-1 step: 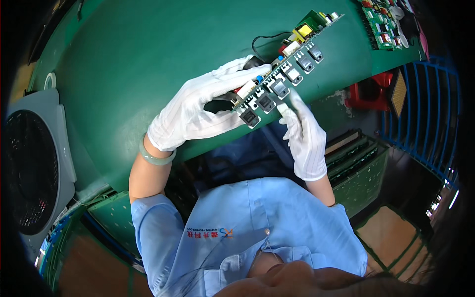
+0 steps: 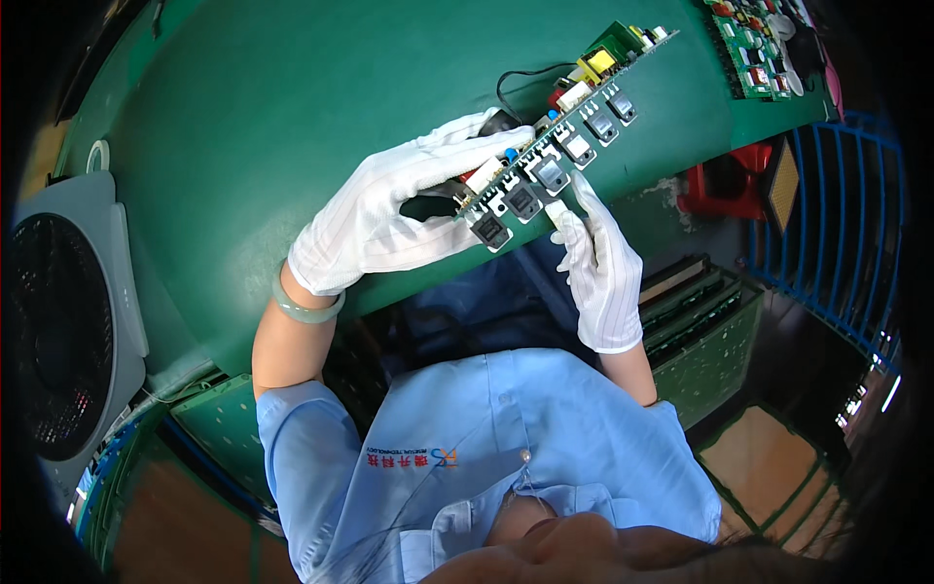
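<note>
My left hand [image 2: 375, 219], in a white glove, grips a green circuit board [image 2: 533, 148] by its near left end, fingers along the far side. The board is tilted up on edge above the table. A row of square black parts with metal tabs sticks out along its near side, among them a black part [image 2: 551, 174] by the fingers of my right hand [image 2: 603, 277]. That hand, also gloved in white, has thumb and forefinger apart just below the row. Whether a fingertip touches a part, I cannot tell. A yellow transformer [image 2: 599, 62] and a black cable [image 2: 516, 74] show on the far side.
Beneath the board lies the green tabletop [image 2: 292, 97]. More circuit boards [image 2: 751, 49] lie at the far right. A grey fan [image 2: 68, 321] stands on the left. Right of the table are a red stool [image 2: 732, 183], a blue rack [image 2: 846, 214] and a green crate [image 2: 715, 331] holding boards.
</note>
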Available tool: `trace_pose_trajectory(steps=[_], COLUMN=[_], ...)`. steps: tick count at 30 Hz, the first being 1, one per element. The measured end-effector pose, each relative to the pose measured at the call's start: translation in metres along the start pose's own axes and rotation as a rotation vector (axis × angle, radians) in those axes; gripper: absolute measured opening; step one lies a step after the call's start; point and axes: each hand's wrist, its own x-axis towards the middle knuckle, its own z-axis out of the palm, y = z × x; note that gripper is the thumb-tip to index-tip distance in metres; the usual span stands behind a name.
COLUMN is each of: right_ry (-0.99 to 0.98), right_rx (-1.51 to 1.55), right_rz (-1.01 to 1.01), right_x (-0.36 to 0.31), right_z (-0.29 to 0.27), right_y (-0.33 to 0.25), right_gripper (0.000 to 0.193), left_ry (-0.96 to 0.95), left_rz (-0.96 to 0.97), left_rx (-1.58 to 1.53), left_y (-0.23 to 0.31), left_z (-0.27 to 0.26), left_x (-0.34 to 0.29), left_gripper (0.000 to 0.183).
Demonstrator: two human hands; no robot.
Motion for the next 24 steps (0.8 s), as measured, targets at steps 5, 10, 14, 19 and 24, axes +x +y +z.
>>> trace_pose_trajectory(steps=[5,10,14,19,24], right_ry=[0.086,0.049,0.005,0.051,0.048], right_rx=[-0.315,-0.3,-0.319,-0.381,-0.336], right_rz=[-0.33,-0.272,-0.314,-0.398,-0.346], right_x=[0.01,0.013,0.01,0.012,0.015], right_z=[0.009,0.012,0.013,0.012,0.01], right_y=[-0.005,-0.01,-0.013,-0.004,-0.007], right_gripper=[0.027,0.019,0.016,0.02,0.017], left_ry=[0.009,-0.006,0.013,0.007,-0.019], left_rz=[0.051,-0.023,-0.001,0.021,-0.056], left_rx=[-0.023,-0.018,-0.003,-0.003,-0.059], left_y=[-0.008,-0.003,-0.006,-0.007,-0.005], left_z=[-0.002,-0.005,-0.003,-0.003,-0.005], left_x=[-0.004,-0.004,-0.006,-0.005,-0.007], left_gripper=[0.065,0.063,0.062,0.062,0.061])
